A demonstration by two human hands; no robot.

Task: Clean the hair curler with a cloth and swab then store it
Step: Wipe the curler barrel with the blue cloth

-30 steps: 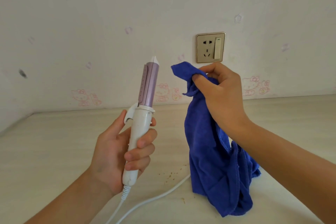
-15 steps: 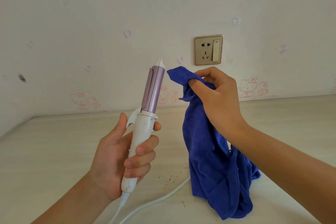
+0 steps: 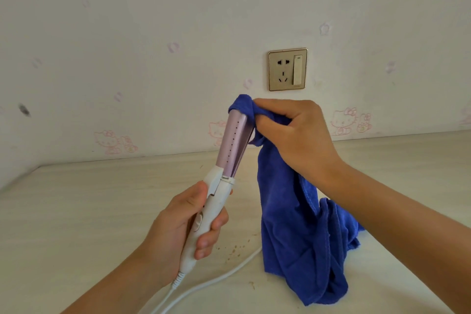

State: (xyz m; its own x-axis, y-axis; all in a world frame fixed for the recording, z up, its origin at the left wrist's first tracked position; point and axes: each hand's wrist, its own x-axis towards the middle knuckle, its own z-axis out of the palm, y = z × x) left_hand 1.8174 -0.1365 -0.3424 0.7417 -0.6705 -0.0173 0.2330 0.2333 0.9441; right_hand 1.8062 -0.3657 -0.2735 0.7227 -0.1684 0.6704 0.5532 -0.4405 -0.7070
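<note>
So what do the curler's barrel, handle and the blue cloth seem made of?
The barrel: lilac, smooth satin sheen, probably coated metal or ceramic. The handle: glossy white plastic, moulded seams. The blue cloth: soft napped fabric, likely microfibre, draping in limp folds.

No txt, brand or nos. legible anywhere. Socket plate [image 3: 288, 69], upper mid frame: any marking too small to read. Pink cartoon cat prints [image 3: 342, 121] on wall, mid right & mid left: pics only, no letters. Hair curler [image 3: 219, 194] body, lower centre: no readable label.
</note>
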